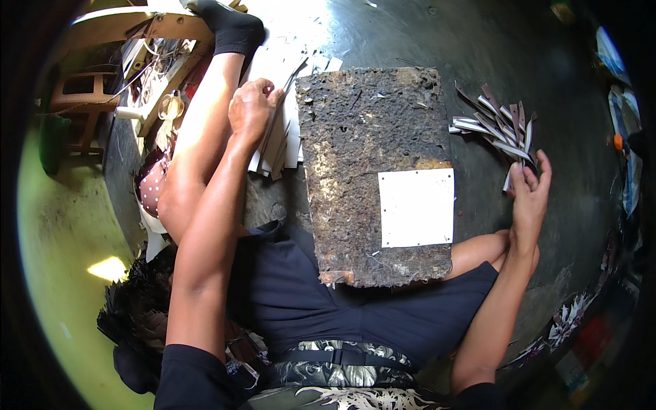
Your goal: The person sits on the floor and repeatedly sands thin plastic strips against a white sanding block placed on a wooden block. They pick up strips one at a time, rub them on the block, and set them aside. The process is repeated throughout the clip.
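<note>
A rough, dark, pitted board lies across my lap. On its lower right part rests a white square sheet with small dark dots near its edges. My left hand is beyond the board's left side, over long pale strips. Its fingers are curled together, and anything between them is hidden. To the right of the board, my right hand is at the near end of a loose pile of short brown and white strips. Its thumb and forefinger are apart.
My bent left leg and black-socked foot flank the pale strips. A wooden frame and a brown plastic stool stand at the far left. Scraps lie on the dark floor at right, and blue-white packaging is near the right rim.
</note>
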Demonstrator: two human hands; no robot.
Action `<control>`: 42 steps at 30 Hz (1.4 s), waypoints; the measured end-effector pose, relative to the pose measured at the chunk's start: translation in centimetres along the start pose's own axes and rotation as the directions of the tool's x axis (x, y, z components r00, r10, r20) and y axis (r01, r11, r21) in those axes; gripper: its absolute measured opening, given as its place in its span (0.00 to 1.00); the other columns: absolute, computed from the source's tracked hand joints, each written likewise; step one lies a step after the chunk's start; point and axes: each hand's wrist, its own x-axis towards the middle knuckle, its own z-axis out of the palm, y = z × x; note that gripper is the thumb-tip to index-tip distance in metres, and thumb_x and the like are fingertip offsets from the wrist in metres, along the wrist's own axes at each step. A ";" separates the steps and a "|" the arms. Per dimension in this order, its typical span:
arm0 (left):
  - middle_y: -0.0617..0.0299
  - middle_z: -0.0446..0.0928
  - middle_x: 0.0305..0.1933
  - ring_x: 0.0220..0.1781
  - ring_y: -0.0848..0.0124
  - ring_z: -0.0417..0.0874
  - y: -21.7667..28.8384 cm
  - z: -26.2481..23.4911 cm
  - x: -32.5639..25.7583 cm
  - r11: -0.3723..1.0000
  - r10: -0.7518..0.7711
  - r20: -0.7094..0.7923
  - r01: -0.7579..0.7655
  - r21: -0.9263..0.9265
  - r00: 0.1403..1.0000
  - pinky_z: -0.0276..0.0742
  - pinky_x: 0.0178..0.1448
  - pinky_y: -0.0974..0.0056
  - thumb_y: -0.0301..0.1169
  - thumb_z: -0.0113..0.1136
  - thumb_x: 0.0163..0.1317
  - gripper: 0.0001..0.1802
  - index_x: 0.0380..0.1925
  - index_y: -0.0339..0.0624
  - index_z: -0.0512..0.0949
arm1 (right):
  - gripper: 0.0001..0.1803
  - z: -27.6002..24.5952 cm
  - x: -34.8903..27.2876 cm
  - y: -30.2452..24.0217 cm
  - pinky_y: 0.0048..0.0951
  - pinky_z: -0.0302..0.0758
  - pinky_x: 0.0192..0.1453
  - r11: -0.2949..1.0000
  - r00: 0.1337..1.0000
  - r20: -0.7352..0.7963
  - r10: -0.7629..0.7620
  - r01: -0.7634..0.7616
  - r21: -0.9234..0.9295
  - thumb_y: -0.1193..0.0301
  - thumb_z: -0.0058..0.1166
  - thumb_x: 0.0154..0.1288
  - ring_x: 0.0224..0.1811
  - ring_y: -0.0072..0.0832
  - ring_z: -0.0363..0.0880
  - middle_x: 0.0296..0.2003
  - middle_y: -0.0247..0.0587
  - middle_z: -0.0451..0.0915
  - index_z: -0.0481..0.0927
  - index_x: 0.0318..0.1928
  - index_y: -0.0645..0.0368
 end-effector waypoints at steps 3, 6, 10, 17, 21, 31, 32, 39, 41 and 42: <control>0.47 0.92 0.47 0.50 0.50 0.94 -0.2 0.7 -0.7 1.000 0.020 -0.086 -0.021 -0.019 0.996 0.87 0.58 0.47 0.45 0.80 0.70 0.18 0.50 0.43 0.94 | 0.37 0.0 -1.9 1.3 0.29 0.81 0.68 0.998 0.998 0.049 -0.041 0.044 -0.053 0.68 0.75 0.78 0.59 0.27 0.85 0.67 0.54 0.80 0.76 0.82 0.54; 0.50 0.92 0.45 0.48 0.55 0.94 -1.2 1.7 -1.0 0.992 0.027 -0.121 -0.041 -0.120 0.992 0.87 0.56 0.50 0.42 0.80 0.70 0.18 0.52 0.43 0.93 | 0.32 0.2 -3.0 0.9 0.29 0.82 0.68 0.991 0.993 0.067 -0.100 0.105 -0.079 0.71 0.74 0.78 0.60 0.26 0.84 0.66 0.48 0.82 0.80 0.78 0.56; 0.62 0.93 0.45 0.44 0.76 0.90 -2.5 1.4 0.0 0.808 -0.074 0.005 0.063 -0.586 0.997 0.85 0.50 0.67 0.33 0.77 0.77 0.13 0.54 0.39 0.91 | 0.28 0.8 -4.0 -0.9 0.27 0.83 0.68 0.992 0.984 0.139 -0.113 0.118 -0.032 0.74 0.72 0.79 0.60 0.25 0.85 0.64 0.42 0.83 0.82 0.76 0.58; 0.67 0.90 0.44 0.45 0.79 0.87 6.2 -13.2 -6.9 0.542 0.176 0.353 0.208 -0.814 0.919 0.82 0.51 0.71 0.29 0.76 0.78 0.12 0.55 0.36 0.89 | 0.20 1.0 -8.0 -5.7 0.23 0.84 0.58 0.937 0.927 0.357 -0.120 -0.013 0.349 0.75 0.69 0.82 0.53 0.20 0.87 0.54 0.39 0.89 0.84 0.69 0.68; 0.64 0.90 0.41 0.44 0.77 0.88 14.0 -14.3 -15.0 0.673 0.409 0.539 0.155 -0.723 0.737 0.83 0.47 0.66 0.31 0.78 0.76 0.11 0.49 0.35 0.90 | 0.32 0.6 -10.9 -8.1 0.18 0.85 0.57 0.814 0.695 0.709 -0.124 -0.337 0.473 0.79 0.71 0.79 0.52 0.17 0.83 0.60 0.38 0.82 0.75 0.78 0.67; 0.59 0.87 0.55 0.58 0.54 0.84 21.6 -9.1 -19.1 0.722 0.628 0.079 -0.543 -0.429 0.774 0.77 0.64 0.51 0.32 0.84 0.63 0.23 0.58 0.48 0.89 | 0.09 3.0 -12.6 -7.0 0.21 0.81 0.42 0.980 0.886 0.424 -0.190 0.146 0.134 0.77 0.75 0.75 0.40 0.14 0.85 0.41 0.36 0.89 0.90 0.51 0.66; 0.60 0.87 0.53 0.56 0.55 0.85 21.8 -8.1 -19.1 0.702 0.637 0.078 -0.535 -0.471 0.767 0.78 0.63 0.51 0.31 0.84 0.62 0.22 0.56 0.49 0.89 | 0.09 3.1 -12.5 -6.9 0.21 0.81 0.42 0.980 0.894 0.419 -0.159 0.092 0.175 0.77 0.75 0.75 0.40 0.15 0.86 0.41 0.37 0.89 0.90 0.50 0.66; 0.66 0.86 0.45 0.46 0.61 0.83 20.7 -5.6 -19.5 0.649 0.640 -0.070 -0.587 -0.484 0.765 0.76 0.55 0.54 0.33 0.82 0.63 0.16 0.51 0.51 0.92 | 0.09 2.6 -10.9 -5.4 0.15 0.79 0.42 0.929 0.845 0.532 -0.046 -0.160 0.335 0.76 0.70 0.81 0.39 0.10 0.83 0.41 0.29 0.90 0.90 0.56 0.65; 0.65 0.86 0.45 0.44 0.61 0.83 20.9 -5.7 -19.6 0.628 0.645 -0.098 -0.599 -0.496 0.758 0.78 0.53 0.55 0.32 0.82 0.63 0.16 0.50 0.50 0.93 | 0.09 2.6 -10.6 -5.1 0.15 0.79 0.42 0.910 0.826 0.563 -0.012 -0.224 0.348 0.74 0.70 0.82 0.39 0.10 0.83 0.40 0.28 0.89 0.90 0.56 0.64; 0.65 0.86 0.44 0.44 0.61 0.84 21.1 -5.8 -19.6 0.632 0.643 -0.099 -0.599 -0.492 0.759 0.80 0.51 0.55 0.31 0.84 0.61 0.17 0.50 0.50 0.94 | 0.09 2.6 -10.4 -5.1 0.15 0.79 0.42 0.899 0.816 0.578 0.007 -0.258 0.353 0.73 0.70 0.82 0.39 0.10 0.82 0.40 0.28 0.88 0.91 0.55 0.64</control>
